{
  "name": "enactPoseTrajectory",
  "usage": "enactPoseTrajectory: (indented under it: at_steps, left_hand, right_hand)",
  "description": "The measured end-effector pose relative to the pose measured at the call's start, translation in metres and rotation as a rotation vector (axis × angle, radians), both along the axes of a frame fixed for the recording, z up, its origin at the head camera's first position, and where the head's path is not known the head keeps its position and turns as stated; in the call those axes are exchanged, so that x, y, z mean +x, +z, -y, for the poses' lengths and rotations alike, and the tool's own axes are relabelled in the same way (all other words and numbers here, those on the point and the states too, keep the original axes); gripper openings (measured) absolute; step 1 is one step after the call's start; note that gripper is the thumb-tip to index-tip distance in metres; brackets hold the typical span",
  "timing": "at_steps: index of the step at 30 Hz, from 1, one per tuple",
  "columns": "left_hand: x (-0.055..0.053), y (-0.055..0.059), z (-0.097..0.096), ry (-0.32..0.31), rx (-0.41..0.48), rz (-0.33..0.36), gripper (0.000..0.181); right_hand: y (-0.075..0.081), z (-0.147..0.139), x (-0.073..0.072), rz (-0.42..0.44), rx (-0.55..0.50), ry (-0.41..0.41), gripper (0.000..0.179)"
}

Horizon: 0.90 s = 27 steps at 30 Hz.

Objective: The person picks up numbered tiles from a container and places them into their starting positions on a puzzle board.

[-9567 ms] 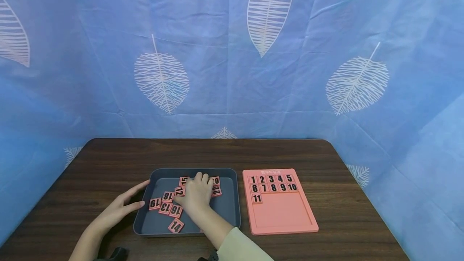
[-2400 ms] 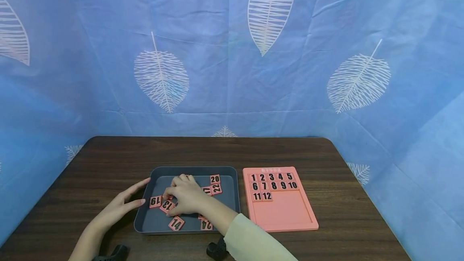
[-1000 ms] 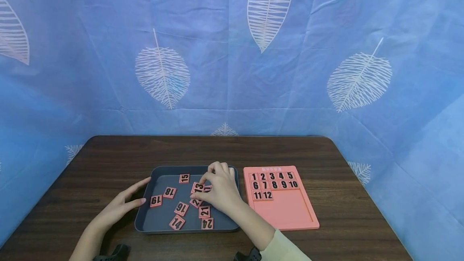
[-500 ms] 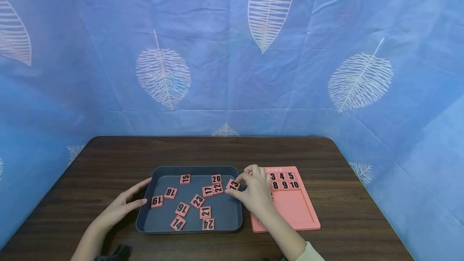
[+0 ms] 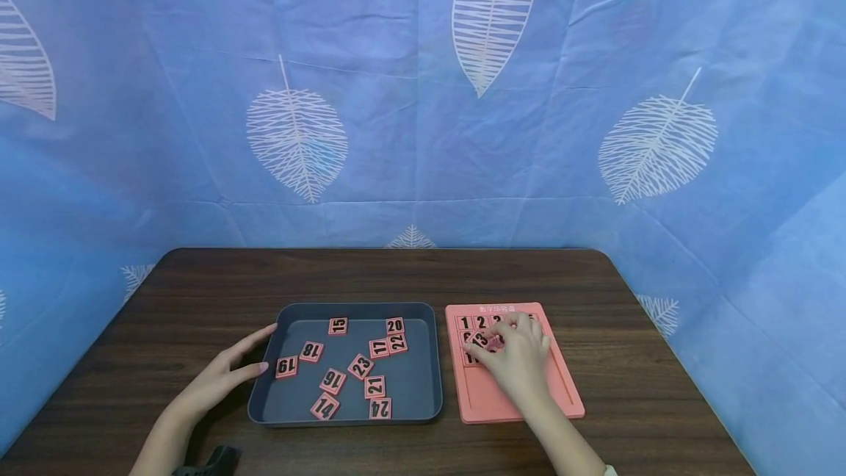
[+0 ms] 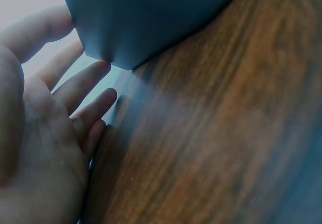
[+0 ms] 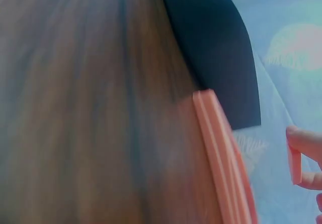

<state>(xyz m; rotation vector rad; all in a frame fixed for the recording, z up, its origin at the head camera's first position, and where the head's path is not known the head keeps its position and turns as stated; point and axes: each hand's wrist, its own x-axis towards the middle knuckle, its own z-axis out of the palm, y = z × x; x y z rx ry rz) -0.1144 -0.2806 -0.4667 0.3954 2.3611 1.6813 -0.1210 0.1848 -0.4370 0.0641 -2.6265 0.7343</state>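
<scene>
My right hand (image 5: pixel 522 362) pinches the pink number tile 13 (image 5: pixel 478 340) between thumb and fingers, above the pink puzzle board (image 5: pixel 522 395). In the right wrist view that tile (image 7: pixel 294 164) is seen edge-on, raised over the board's side (image 7: pixel 221 158). Rows of numbered tiles lie at the board's top, partly hidden by the hand. My left hand (image 5: pixel 214 380) has its fingers spread, and its fingertips touch the left side of the grey tray (image 5: pixel 254 406). The left wrist view shows these fingers (image 6: pixel 83 85) nearly straight against the tray wall (image 6: pixel 146 22).
Several loose tiles lie scattered in the tray, among them 23 (image 5: pixel 360 366), 14 (image 5: pixel 324 407) and 15 (image 5: pixel 338 326). Tray and board stand side by side on a dark wooden table (image 5: pixel 370 278). A blue leaf-patterned curtain (image 5: pixel 396 131) hangs behind.
Tile 12 went from the tray onto the board earlier. Since then my right hand has picked up tile 13 and carried it rightward over the board. My left hand stays at the tray.
</scene>
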Motion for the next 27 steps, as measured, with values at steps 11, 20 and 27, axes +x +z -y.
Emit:
enactPoseTrajectory:
  at_steps: [11, 20, 27]
  left_hand:
    - [0.000, 0.001, 0.000, -0.001, 0.004, -0.013, 0.060]
    - [0.002, 0.004, 0.000, -0.027, 0.006, -0.010, 0.059]
    - [0.001, 0.005, 0.000, -0.026, -0.001, -0.009, 0.059]
  right_hand:
    - [-0.007, -0.029, 0.008, 0.075, 0.047, -0.141, 0.038]
    - [-0.013, -0.040, 0.012, 0.148, 0.079, -0.182, 0.040]
    - [-0.018, -0.044, 0.012, 0.193, 0.082, -0.191, 0.039]
